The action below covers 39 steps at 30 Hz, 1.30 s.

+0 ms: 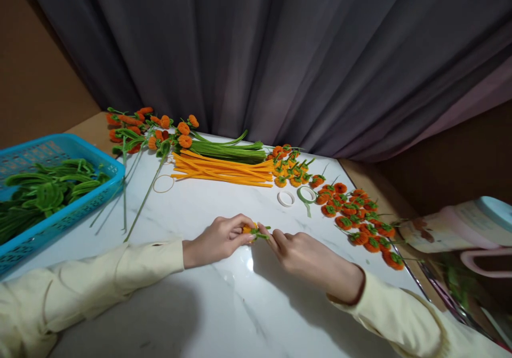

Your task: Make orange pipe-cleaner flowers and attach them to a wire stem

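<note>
Near the middle of the white table, my left hand (220,240) is closed, pinching a small yellow pipe-cleaner flower (247,230) between thumb and fingertips. Short green pipe-cleaner ends (261,235) stick out from the flower toward the right. My right hand (304,255) is closed too, its fingertips pinching at these green ends. The fingers partly cover the flower. Beyond the hands lie a bundle of yellow pipe cleaners (224,169) and a bundle of green ones (228,151). A cluster of finished yellow flowers (294,171) sits to their right.
At left, a blue basket (116,172) holds green pipe-cleaner leaves (50,190). Orange flowers (184,128) on stems lie at the back left, more orange flowers (350,208) at right. A white tape roll (285,198), a green tape roll (306,194) and a large cup (460,224) are also there.
</note>
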Tool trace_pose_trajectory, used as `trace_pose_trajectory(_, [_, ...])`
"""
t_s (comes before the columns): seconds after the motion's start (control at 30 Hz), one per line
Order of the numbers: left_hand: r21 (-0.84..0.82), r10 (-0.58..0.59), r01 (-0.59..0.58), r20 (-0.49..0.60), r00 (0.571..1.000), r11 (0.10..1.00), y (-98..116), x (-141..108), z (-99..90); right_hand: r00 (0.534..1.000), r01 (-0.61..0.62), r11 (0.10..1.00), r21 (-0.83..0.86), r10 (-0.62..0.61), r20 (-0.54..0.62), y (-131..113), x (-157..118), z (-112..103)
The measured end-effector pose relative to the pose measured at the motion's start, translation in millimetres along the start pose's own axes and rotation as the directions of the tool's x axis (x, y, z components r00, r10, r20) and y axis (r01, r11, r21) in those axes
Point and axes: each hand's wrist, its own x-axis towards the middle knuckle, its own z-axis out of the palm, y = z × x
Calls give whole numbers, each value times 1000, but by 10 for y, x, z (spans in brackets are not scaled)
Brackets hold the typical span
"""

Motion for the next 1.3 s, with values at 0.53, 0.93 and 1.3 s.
trace_pose_trajectory(0.53, [407,308,-290,22,951,866,-64,-58,-2,965,-183,541,821,260,43,-71,16,16])
trace_pose_trajectory(0.93, [263,221,-209,-16,975,942,-33,-55,-11,951,-183,398,899,304,59,-52,11,-28])
trace_pose_trajectory(1.3, [-37,40,-40,-13,999,998,5,-16,-10,978,-185,781,596,204,36,-113,32,-19])
